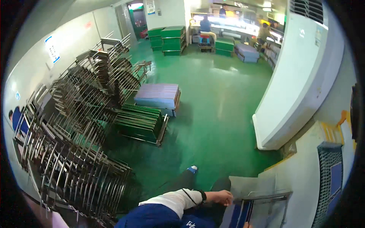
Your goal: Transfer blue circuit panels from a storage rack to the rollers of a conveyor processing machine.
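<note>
My left hand (224, 197), below a white sleeve and a black wristband, reaches across at the lower middle. Its fingers are curled, beside the corner of a metal rack frame (272, 197); whatever may be in them is hidden. Dark blue flat panels (236, 216) stand on edge within that frame. Only a sliver of my right hand (248, 225) shows at the lower edge, against the panels, its fingers mostly cut off.
Stacked metal racks (80, 110) fill the left side. Beside them on the green floor (213, 114) sit a rack of green panels (140, 123) and a grey-lilac stack (157, 95). A white cabinet (292, 76) stands at right. People sit at a lit bench (228, 23) far back.
</note>
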Available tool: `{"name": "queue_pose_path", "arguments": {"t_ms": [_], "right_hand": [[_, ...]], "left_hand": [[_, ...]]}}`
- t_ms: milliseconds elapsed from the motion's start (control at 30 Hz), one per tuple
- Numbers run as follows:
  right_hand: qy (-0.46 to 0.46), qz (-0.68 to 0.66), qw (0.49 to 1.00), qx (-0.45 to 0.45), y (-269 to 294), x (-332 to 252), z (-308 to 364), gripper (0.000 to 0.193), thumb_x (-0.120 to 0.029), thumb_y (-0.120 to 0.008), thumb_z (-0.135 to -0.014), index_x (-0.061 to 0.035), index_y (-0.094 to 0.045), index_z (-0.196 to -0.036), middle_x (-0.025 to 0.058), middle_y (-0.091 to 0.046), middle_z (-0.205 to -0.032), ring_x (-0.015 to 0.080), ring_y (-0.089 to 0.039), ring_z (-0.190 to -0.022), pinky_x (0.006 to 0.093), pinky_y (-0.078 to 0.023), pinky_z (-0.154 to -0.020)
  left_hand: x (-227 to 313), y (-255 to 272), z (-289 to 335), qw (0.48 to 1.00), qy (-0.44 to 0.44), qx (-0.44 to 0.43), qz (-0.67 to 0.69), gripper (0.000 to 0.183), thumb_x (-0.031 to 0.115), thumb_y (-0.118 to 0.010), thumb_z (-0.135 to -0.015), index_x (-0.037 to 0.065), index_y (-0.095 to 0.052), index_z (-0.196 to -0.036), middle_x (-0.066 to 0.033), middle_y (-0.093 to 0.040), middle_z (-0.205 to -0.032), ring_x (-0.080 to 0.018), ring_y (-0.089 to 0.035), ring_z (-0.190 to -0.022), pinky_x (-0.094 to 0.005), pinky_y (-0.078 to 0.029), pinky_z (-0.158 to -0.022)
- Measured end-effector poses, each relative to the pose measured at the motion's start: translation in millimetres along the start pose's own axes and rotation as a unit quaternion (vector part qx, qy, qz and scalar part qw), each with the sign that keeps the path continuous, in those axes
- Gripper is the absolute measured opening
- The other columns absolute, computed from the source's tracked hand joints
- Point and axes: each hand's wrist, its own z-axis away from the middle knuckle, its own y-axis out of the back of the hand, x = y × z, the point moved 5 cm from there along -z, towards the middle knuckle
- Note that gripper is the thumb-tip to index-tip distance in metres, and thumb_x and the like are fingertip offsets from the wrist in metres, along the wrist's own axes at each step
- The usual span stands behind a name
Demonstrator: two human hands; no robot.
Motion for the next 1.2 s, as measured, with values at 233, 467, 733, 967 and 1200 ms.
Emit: {"name": "queue_pose_path", "arguments": {"t_ms": [233, 467, 733, 967, 1200], "right_hand": [[-0.007, 0.033, 0.999, -0.015, -2, 16, -5, 0.058, -0.049, -0.046, -0.089, 0.0058, -0.061, -0.101, 0.0261, -0.062, -0.098, 0.0433, -0.057, -0.093, 0.0444, -0.044, -0.08], [0.007, -0.024, 0.999, -0.022, -9, 25, -10, 0.062, -0.053, -0.046, -0.089, 0.0064, -0.06, -0.103, 0.0263, -0.062, -0.099, 0.0424, -0.057, -0.095, 0.0444, -0.043, -0.082], [-0.021, 0.016, 1.0, -0.001, -10, 19, -3, 0.059, -0.053, -0.046, -0.088, 0.0027, -0.062, -0.103, 0.0267, -0.062, -0.094, 0.0422, -0.058, -0.091, 0.0464, -0.044, -0.08], [-0.012, -0.018, 1.0, -0.013, -4, 11, -3, 0.057, -0.052, -0.049, -0.087, 0.0005, -0.063, -0.103, 0.0238, -0.064, -0.095, 0.04, -0.059, -0.092, 0.0431, -0.045, -0.08], [-0.027, -0.055, 0.998, -0.009, 0, 7, 1, 0.057, -0.052, -0.053, -0.086, 0.0008, -0.063, -0.104, 0.0226, -0.064, -0.098, 0.0376, -0.059, -0.094, 0.0414, -0.045, -0.081]], "left_hand": [[1, -3, 1, 0.999, 0.001, -0.024, 0.032, 0.024, 0.02, -0.053, -0.091, 0.003, -0.047, -0.106, -0.0153, -0.061, -0.081, -0.0215, -0.06, -0.06, -0.0304, -0.049, -0.048], [-5, 3, -5, 0.999, 0.007, -0.023, 0.023, 0.023, 0.021, -0.05, -0.092, 0.004, -0.047, -0.108, -0.0146, -0.061, -0.082, -0.0199, -0.06, -0.059, -0.0286, -0.047, -0.045], [-6, 3, -5, 0.999, 0.02, -0.019, 0.028, 0.021, 0.019, -0.051, -0.092, 0.005, -0.048, -0.107, -0.0139, -0.061, -0.083, -0.0194, -0.06, -0.059, -0.029, -0.049, -0.046], [-8, 4, -5, 0.999, 0.035, 0.004, 0.012, 0.024, 0.02, -0.053, -0.091, 0.005, -0.048, -0.109, -0.0134, -0.061, -0.085, -0.019, -0.06, -0.059, -0.0285, -0.05, -0.047], [-4, 0, -1, 1.0, 0.027, 0.002, -0.004, 0.026, 0.022, -0.055, -0.09, 0.005, -0.048, -0.108, -0.013, -0.061, -0.084, -0.0192, -0.061, -0.06, -0.0284, -0.051, -0.048]]}}
